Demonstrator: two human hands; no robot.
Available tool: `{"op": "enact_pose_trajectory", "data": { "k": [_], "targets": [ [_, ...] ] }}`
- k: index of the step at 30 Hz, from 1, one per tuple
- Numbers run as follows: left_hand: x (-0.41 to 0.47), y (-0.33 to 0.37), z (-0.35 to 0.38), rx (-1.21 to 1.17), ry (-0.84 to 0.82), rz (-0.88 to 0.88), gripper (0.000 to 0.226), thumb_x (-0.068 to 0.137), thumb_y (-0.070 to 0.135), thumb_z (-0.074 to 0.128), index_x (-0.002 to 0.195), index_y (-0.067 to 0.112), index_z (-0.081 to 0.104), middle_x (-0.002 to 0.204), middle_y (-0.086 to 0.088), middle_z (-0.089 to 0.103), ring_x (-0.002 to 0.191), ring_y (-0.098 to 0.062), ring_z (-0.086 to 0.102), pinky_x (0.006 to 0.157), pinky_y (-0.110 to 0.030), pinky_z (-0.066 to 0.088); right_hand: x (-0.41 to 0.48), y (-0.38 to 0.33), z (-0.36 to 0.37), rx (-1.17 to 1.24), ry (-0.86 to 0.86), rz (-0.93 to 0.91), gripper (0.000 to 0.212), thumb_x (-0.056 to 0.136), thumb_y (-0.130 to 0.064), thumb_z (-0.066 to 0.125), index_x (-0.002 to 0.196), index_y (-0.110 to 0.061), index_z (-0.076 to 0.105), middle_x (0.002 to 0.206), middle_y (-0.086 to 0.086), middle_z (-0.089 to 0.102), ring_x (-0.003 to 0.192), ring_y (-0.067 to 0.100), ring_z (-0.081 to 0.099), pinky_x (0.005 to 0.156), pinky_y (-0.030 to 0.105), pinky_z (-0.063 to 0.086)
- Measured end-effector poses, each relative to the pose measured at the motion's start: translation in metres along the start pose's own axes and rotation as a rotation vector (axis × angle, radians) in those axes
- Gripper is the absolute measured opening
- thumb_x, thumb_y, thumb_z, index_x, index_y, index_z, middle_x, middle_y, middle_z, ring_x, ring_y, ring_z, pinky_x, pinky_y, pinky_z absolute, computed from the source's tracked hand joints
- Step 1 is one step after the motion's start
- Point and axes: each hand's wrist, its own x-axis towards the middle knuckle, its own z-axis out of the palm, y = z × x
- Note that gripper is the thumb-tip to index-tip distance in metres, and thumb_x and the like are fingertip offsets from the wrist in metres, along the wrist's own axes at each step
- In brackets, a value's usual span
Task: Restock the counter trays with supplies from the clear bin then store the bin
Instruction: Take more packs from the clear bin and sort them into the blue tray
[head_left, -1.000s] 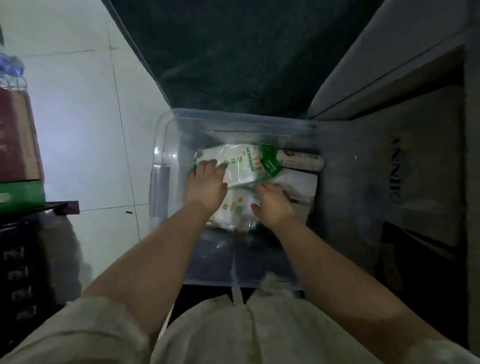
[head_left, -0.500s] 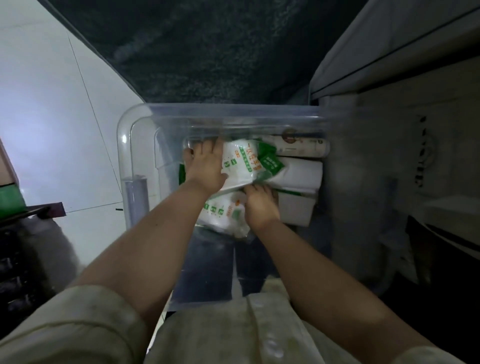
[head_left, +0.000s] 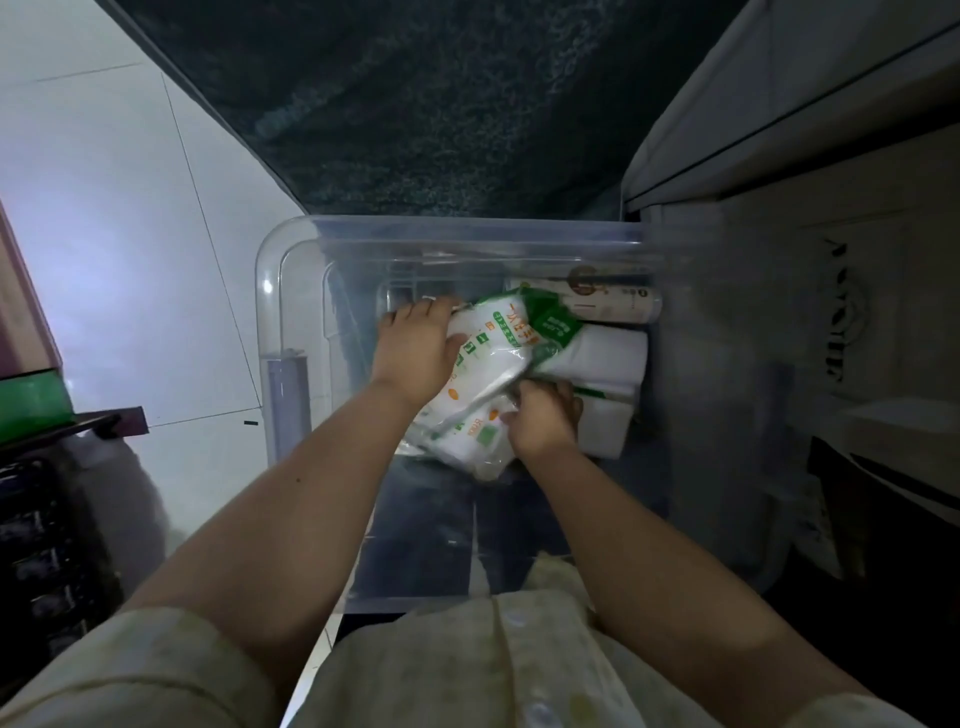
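A dim storage corner: pale floor tiles (head_left: 130, 218) on the left, a dark speckled surface (head_left: 441, 104) ahead, and cabinet shelving (head_left: 831, 130) on the right. Nearest, both forearms reach down into the clear bin (head_left: 291, 244), which sits low on the floor. Compared with a second ago, the view has closed in and the hands have shifted onto the green-and-white plastic packs (head_left: 493, 364). The right hand (head_left: 545, 421) is curled shut on the lower pack's edge; the left hand (head_left: 415, 353) clasps the upper pack's far end, fingers wrapped over it. Beyond them lie white rolls (head_left: 608, 358) and a printed tube (head_left: 613, 301) against the far wall. The packs look gathered for lifting out, so restocking seems barely begun.
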Motion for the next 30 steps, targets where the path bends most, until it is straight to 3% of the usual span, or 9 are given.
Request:
{"op": "enact_pose_trajectory", "data": {
  "k": [3, 6, 10, 16, 20, 23, 27, 30],
  "targets": [
    [-0.009, 0.007, -0.014, -0.087, -0.030, -0.035, 0.040, 0.093, 0.026, 0.055, 0.131, 0.015, 0.053, 0.123, -0.015, 0.060, 0.114, -0.036, 0.051, 0.094, -0.044, 0.041, -0.012, 0.011, -0.012, 0.038, 0.020, 0.007, 0.017, 0.085, -0.021, 0.065, 0.102, -0.016, 0.066, 0.116, 0.016, 0.058, 0.112, 0.034, 0.041, 0.093, 0.038, 0.036],
    [-0.023, 0.022, -0.038, -0.194, 0.020, -0.038, 0.032, 0.093, 0.020, 0.056, 0.124, 0.011, 0.059, 0.117, -0.017, 0.061, 0.109, -0.035, 0.053, 0.090, -0.040, 0.043, -0.033, 0.022, -0.032, -0.016, 0.092, -0.063, 0.010, 0.085, -0.022, 0.064, 0.092, -0.015, 0.066, 0.111, 0.009, 0.061, 0.111, 0.032, 0.044, 0.090, 0.038, 0.035],
    [-0.050, 0.056, -0.084, -0.274, 0.126, 0.045, 0.028, 0.085, 0.006, 0.062, 0.113, 0.007, 0.064, 0.108, -0.016, 0.064, 0.100, -0.035, 0.058, 0.084, -0.040, 0.047, -0.070, 0.042, -0.073, -0.090, 0.199, -0.129, 0.018, 0.082, -0.018, 0.062, 0.099, -0.015, 0.067, 0.111, 0.009, 0.061, 0.107, 0.033, 0.049, 0.091, 0.038, 0.038],
    [-0.086, 0.100, -0.156, -0.223, 0.244, 0.155, 0.034, 0.079, 0.000, 0.063, 0.110, 0.013, 0.065, 0.107, -0.011, 0.064, 0.100, -0.033, 0.057, 0.082, -0.039, 0.045, -0.133, 0.060, -0.129, -0.077, 0.339, -0.299, 0.033, 0.068, 0.008, 0.057, 0.094, -0.011, 0.065, 0.101, 0.011, 0.061, 0.095, 0.035, 0.053, 0.077, 0.037, 0.038],
    [-0.100, 0.123, -0.188, -0.084, 0.307, 0.230, 0.031, 0.077, 0.003, 0.064, 0.104, 0.018, 0.065, 0.103, -0.007, 0.067, 0.095, -0.033, 0.058, 0.084, -0.039, 0.035, -0.171, 0.057, -0.157, -0.038, 0.518, -0.421, 0.029, 0.066, 0.009, 0.066, 0.090, -0.008, 0.064, 0.098, 0.014, 0.059, 0.089, 0.036, 0.055, 0.071, 0.040, 0.041],
    [-0.108, 0.131, -0.200, -0.071, 0.249, 0.304, 0.028, 0.080, 0.008, 0.064, 0.104, 0.022, 0.063, 0.106, -0.003, 0.065, 0.095, -0.031, 0.058, 0.083, -0.038, 0.036, -0.201, 0.045, -0.169, 0.005, 0.701, -0.474, 0.028, 0.065, 0.005, 0.073, 0.087, -0.010, 0.065, 0.090, 0.011, 0.061, 0.081, 0.033, 0.058, 0.067, 0.038, 0.040],
    [-0.131, 0.141, -0.215, -0.173, 0.105, 0.449, 0.026, 0.080, 0.011, 0.066, 0.102, 0.025, 0.062, 0.103, 0.000, 0.060, 0.092, -0.023, 0.058, 0.066, -0.031, 0.038, -0.246, 0.023, -0.162, 0.063, 0.963, -0.434, 0.017, 0.072, -0.001, 0.070, 0.086, -0.009, 0.066, 0.087, 0.011, 0.062, 0.079, 0.031, 0.057, 0.067, 0.039, 0.041],
    [-0.156, 0.148, -0.216, -0.133, 0.040, 0.616, 0.029, 0.078, 0.012, 0.065, 0.102, 0.027, 0.064, 0.098, 0.000, 0.060, 0.091, -0.025, 0.058, 0.069, -0.037, 0.045, -0.279, 0.013, -0.141, 0.092, 1.126, -0.366, 0.012, 0.074, -0.001, 0.068, 0.084, -0.007, 0.066, 0.086, 0.012, 0.064, 0.077, 0.030, 0.056, 0.067, 0.039, 0.041]
  ]
}}
